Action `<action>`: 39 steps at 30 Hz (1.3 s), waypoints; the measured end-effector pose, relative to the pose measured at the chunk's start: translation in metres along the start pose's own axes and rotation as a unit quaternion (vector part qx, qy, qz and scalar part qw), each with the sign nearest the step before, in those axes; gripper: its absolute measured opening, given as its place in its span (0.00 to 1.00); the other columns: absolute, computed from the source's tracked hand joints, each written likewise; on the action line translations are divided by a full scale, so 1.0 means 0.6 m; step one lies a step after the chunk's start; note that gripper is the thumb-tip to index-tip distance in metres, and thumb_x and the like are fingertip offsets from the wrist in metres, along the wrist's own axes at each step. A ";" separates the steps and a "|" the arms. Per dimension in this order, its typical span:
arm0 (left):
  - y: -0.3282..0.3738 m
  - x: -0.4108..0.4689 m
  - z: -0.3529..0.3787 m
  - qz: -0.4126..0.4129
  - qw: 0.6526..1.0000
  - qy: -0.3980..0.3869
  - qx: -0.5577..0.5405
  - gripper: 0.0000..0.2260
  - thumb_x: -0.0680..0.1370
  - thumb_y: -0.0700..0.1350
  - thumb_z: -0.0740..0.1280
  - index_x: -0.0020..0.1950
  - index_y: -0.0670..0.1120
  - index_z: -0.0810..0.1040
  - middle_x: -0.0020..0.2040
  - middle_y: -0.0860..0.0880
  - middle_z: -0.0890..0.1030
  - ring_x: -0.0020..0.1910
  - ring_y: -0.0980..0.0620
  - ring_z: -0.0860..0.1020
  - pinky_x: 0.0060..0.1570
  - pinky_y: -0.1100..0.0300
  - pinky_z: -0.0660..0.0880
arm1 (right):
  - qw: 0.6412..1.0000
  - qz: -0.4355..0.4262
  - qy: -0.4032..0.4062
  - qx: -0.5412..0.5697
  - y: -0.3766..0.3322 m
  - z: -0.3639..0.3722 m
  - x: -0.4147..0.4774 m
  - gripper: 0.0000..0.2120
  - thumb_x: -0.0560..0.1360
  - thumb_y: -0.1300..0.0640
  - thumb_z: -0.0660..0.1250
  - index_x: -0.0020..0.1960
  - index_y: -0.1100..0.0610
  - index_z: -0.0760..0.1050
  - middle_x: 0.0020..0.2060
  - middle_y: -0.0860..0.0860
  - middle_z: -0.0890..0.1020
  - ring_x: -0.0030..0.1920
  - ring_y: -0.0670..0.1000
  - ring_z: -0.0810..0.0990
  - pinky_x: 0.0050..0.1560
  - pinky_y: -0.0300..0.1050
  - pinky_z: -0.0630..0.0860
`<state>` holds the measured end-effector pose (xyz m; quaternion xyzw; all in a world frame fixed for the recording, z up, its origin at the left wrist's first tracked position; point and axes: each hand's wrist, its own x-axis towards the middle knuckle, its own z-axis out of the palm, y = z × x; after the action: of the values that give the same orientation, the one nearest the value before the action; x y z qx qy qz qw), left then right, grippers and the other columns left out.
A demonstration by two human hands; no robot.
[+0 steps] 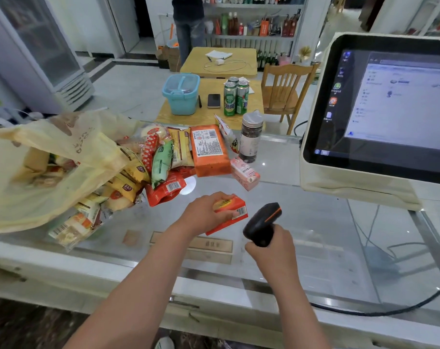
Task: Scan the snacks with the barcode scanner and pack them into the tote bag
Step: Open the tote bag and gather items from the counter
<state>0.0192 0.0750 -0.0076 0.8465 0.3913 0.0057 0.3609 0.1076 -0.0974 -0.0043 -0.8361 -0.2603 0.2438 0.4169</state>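
Seen from my head, looking down over a smooth, reflective glass tabletop (314,222) with a pale frame.

My left hand (206,215) grasps a small red box (232,217) from above, fingers curled over its top. The box is flat, rectangular cardboard, tilted on the glass near the middle of the tabletop, with a white barcode label on its narrow end.

My right hand (271,244) is wrapped around the handle of the barcode scanner (261,222). The scanner is matte black plastic with an orange stripe, shaped like a pistol. Its rounded head sits just beside the barcode end of the box.

To the left, the tote bag (50,152) slumps on its side. It is soft, crumpled, pale yellow fabric with brown print, thin enough to show packets inside.

A heap of snacks (138,172) spreads from the bag's mouth: glossy crinkled wrappers in yellow, a green packet (161,162), and a shiny red pouch (166,188) with a barcode.

Beyond them lies a large orange block-shaped pack (207,151) with a white label on top. A small pink carton (245,173) lies at its right corner. A tall clear jar (250,137) of dark contents stands upright just behind the carton.

At the right stands a touchscreen monitor (390,109) with rounded corners and a cream casing, its screen lit.
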 end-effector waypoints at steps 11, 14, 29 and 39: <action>-0.058 -0.071 -0.029 0.096 0.992 0.040 0.065 0.39 0.67 0.61 0.75 0.71 0.68 0.56 0.65 0.54 0.75 0.60 0.53 0.74 0.61 0.52 0.73 | 0.989 0.027 0.105 -0.105 -0.038 0.026 -0.040 0.29 0.71 0.51 0.70 0.70 0.52 0.66 0.65 0.55 0.69 0.65 0.57 0.67 0.64 0.54 0.67; -0.087 -0.120 -0.096 0.163 0.978 0.085 0.099 0.38 0.67 0.60 0.76 0.73 0.63 0.60 0.67 0.56 0.73 0.64 0.55 0.70 0.60 0.60 0.67 | 0.999 0.008 0.049 -0.013 -0.096 0.065 -0.067 0.28 0.73 0.47 0.69 0.70 0.51 0.67 0.65 0.54 0.67 0.64 0.56 0.70 0.66 0.54 0.69; -0.354 -0.328 -0.376 0.253 0.956 0.139 0.044 0.43 0.63 0.65 0.75 0.73 0.67 0.57 0.59 0.59 0.73 0.60 0.59 0.69 0.65 0.57 0.63 | 0.923 0.122 -0.187 0.312 -0.359 0.402 -0.232 0.14 0.75 0.58 0.67 0.54 0.68 0.73 0.27 0.61 0.78 0.23 0.54 0.75 0.27 0.43 0.74; -0.341 -0.207 -0.525 0.075 0.844 0.474 0.238 0.29 0.65 0.48 0.76 0.66 0.56 0.73 0.64 0.46 0.73 0.59 0.42 0.72 0.56 0.49 0.67 | 0.854 0.235 -0.182 0.427 -0.472 0.477 -0.141 0.10 0.75 0.54 0.69 0.51 0.59 0.72 0.43 0.61 0.81 0.29 0.55 0.83 0.22 0.36 0.74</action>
<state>-0.2935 0.2721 0.1333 0.8271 0.4398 0.3402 -0.0827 -0.2000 0.1581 0.0927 -0.5528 0.0029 0.5695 0.6084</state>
